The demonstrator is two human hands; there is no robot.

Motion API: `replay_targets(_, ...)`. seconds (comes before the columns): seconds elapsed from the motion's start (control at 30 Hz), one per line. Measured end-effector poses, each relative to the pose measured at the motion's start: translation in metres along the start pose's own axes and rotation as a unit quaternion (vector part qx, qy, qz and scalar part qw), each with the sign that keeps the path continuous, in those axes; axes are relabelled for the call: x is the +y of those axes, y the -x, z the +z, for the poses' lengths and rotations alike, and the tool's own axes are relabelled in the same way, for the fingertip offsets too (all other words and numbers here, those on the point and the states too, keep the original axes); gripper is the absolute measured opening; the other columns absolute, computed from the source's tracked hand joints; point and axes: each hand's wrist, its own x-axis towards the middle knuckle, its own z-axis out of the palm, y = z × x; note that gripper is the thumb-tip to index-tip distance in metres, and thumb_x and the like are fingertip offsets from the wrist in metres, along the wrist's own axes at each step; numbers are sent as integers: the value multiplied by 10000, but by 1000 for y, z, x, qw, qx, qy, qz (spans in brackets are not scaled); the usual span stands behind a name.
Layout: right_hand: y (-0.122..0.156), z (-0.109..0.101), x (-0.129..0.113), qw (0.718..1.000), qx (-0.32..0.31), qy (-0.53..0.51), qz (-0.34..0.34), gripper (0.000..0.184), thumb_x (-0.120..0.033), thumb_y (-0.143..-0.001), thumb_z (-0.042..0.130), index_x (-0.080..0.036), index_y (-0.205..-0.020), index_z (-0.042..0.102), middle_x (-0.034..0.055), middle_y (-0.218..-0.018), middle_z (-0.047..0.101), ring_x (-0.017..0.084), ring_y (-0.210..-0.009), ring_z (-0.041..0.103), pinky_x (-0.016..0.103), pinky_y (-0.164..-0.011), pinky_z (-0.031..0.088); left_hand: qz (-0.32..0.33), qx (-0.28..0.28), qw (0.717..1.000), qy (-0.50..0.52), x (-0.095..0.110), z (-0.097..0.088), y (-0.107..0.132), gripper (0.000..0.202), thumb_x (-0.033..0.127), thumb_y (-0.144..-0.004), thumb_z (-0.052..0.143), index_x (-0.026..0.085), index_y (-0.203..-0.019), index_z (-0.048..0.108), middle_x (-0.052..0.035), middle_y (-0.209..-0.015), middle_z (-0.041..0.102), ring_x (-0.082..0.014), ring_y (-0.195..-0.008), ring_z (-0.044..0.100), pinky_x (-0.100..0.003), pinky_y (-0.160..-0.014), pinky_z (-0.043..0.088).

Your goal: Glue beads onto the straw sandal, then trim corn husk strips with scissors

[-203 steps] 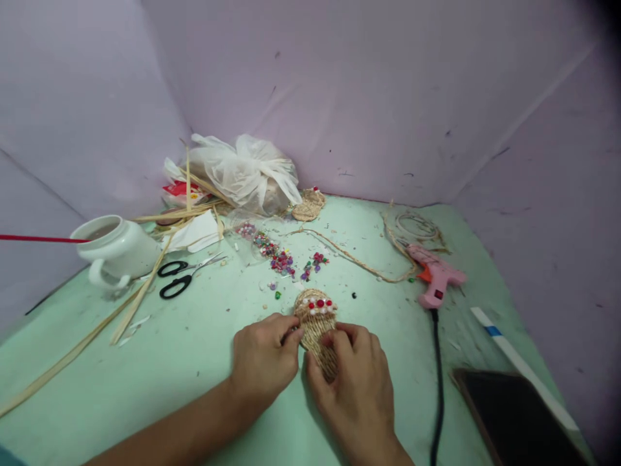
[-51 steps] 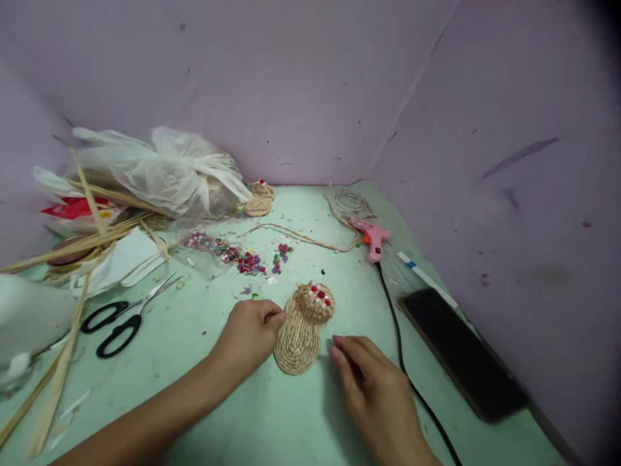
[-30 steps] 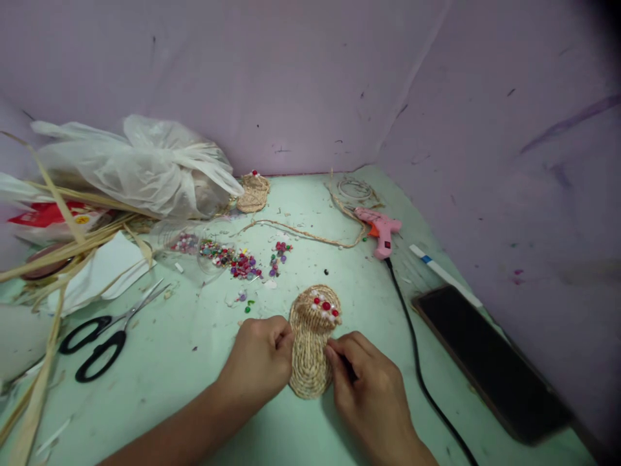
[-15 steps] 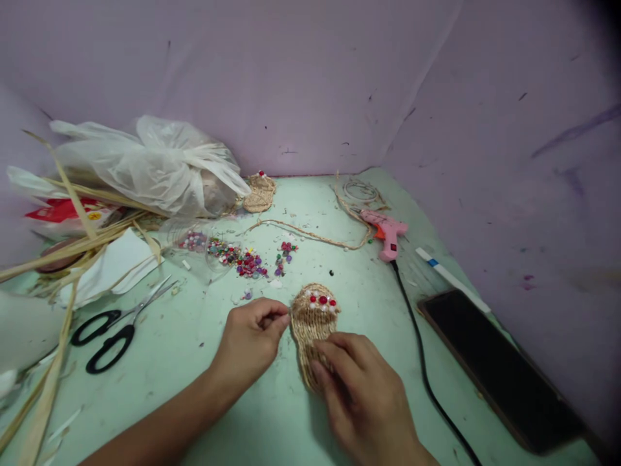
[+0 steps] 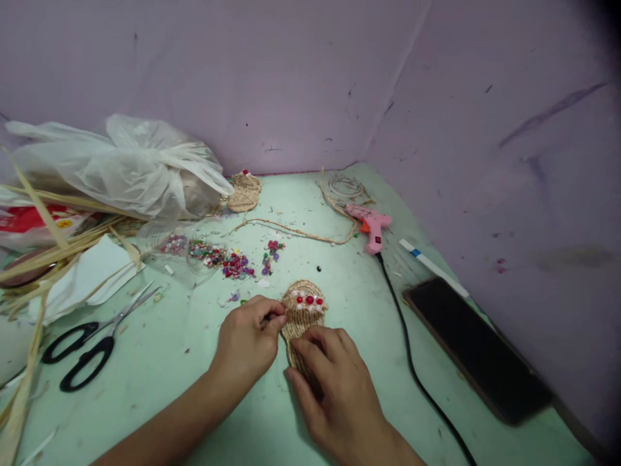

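A small woven straw slipper [image 5: 303, 317] lies in front of me, its strap dotted with red and white beads. My left hand [image 5: 250, 333] is closed in a pinch, fingertips touching the left edge of the strap; whatever lies between them is hidden. Around the slipper's lower half, my right hand [image 5: 337, 382] curls its fingers and thumb, covering that end. Loose coloured beads [image 5: 236, 264] are scattered beyond my left hand, some spilling from a clear container [image 5: 160, 243]. A second slipper [image 5: 245, 194] sits near the back wall.
Black-handled scissors [image 5: 94, 346] lie open at left, beside white paper [image 5: 99, 272] and dry straw strips. A tied plastic bag [image 5: 145, 168] fills the back left. At right are a pink glue gun [image 5: 372, 223], its black cord [image 5: 407, 349] and a phone [image 5: 480, 349]. Braided cord [image 5: 295, 228] crosses behind.
My view has shifted, so everything sits a little further left. The right hand's thumb has slid toward the slipper's left edge, covering more of its lower end. My left hand keeps its pinch.
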Motion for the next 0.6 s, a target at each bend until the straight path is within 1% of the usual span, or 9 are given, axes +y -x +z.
replay_targets(0.1,0,1,1,1000,8,-8,1,247,-141,-755,544,-167,-997,587,104,-957,569,237,-850,489,401,-715,449,22,-6,1000,-17,0,-1,1,122,197,-731,497,188,-675,605,-2,-693,613,-142,-645,546,-246,-610,382)
replay_targets(0.2,0,3,1,1000,19,-8,-2,227,-146,-764,537,-168,-984,589,102,-952,573,236,-839,488,405,-709,442,42,-12,999,-9,-2,-2,1,134,180,-732,482,182,-643,582,4,-657,580,-133,-621,529,-237,-593,373)
replay_targets(0.33,-1,5,0,1000,15,2,-3,217,-149,-779,516,-170,-983,587,104,-959,576,238,-835,488,407,-702,436,58,-17,998,-3,-3,-3,1,150,152,-728,466,178,-614,560,12,-633,551,-124,-607,509,-232,-581,365)
replay_targets(0.53,-2,5,-1,1000,16,6,-5,220,-129,-768,511,-170,-973,581,106,-961,574,244,-839,487,410,-702,433,60,-14,998,8,-3,-3,3,160,161,-728,469,173,-595,558,7,-626,548,-123,-594,507,-239,-581,371)
replay_targets(0.6,-2,4,-1,1000,17,4,-10,232,-122,-765,511,-171,-982,579,104,-955,574,241,-833,491,408,-700,436,43,-17,998,31,-3,-5,3,156,182,-727,483,171,-614,589,1,-627,566,-127,-599,523,-241,-587,388)
